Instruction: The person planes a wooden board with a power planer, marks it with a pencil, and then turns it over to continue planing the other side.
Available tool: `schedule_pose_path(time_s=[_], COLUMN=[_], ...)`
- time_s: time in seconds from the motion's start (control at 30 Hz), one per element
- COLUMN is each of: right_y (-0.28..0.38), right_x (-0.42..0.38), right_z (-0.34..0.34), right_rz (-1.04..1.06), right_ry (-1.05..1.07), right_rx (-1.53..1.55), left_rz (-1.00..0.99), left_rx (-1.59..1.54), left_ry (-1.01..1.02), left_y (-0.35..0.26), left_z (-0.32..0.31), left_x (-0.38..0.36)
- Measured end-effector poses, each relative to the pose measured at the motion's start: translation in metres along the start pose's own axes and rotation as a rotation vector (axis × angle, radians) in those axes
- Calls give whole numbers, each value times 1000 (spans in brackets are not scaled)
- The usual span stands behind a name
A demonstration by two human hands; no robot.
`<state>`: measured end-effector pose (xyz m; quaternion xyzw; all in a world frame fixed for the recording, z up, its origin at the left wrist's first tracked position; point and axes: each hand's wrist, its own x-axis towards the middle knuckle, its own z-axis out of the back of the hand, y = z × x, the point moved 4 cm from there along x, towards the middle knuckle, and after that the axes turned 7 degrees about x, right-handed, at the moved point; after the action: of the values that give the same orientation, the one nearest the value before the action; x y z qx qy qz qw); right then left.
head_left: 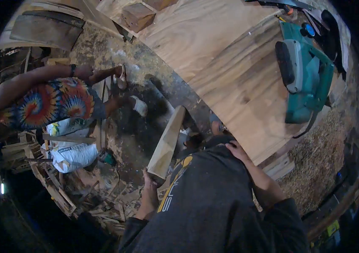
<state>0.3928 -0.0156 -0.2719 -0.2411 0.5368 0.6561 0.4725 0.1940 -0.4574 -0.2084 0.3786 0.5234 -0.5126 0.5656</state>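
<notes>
My left hand (149, 181) is closed around the near end of a long pale wooden post (167, 145), which slants away from me above the floor. Part of the grip is hidden behind the wood. My right hand (237, 151) lies against the dark cloth at my waist, fingers stretched out and holding nothing, close to the edge of a plywood tabletop (234, 90). On that tabletop, off to the right, rests a green power planer (308, 76) with its cord hanging down.
At the left, another person in a tie-dye shirt (57, 103) stands on the dusty floor. White sacks (75, 157) and scrap wood (55, 185) lie near that person. A wooden block (138, 17) sits on the tabletop's far side. Shavings (314, 160) cover the ground at right.
</notes>
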Motion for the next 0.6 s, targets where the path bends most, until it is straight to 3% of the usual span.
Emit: schedule_pose_path(time_s=[0.17, 0.23, 0.27, 0.33, 0.4, 0.5, 0.57, 0.6], right_y=[-10, -21, -21, -19, -18, -8, -6, -7], right_x=[3, 12, 12, 11, 10, 2, -1, -1], right_z=[-2, -10, -11, -12, -13, -7, -6, -6], right_rz=[20, -6, 4, 33, 46, 28, 43, 33], right_ry=[-6, -1, -8, -20, -25, -13, -24, -29], right_rx=[48, 27, 26, 19, 62, 126, 143, 122], left_rz=[-55, -30, -10, 48, 12, -177, -282, -274], left_rx=[-59, -52, -49, -118, -124, -1, 434, 817], left_ry=[-10, 523, 789, 208, -87, -90, 12, 161], left_y=[11, 14, 12, 13, 16, 14, -8, -29], left_z=[-41, -1, -9, 4, -3, -16, -56, -93], left_x=[-47, 7, -2, 8, -5, -25, -87, -137])
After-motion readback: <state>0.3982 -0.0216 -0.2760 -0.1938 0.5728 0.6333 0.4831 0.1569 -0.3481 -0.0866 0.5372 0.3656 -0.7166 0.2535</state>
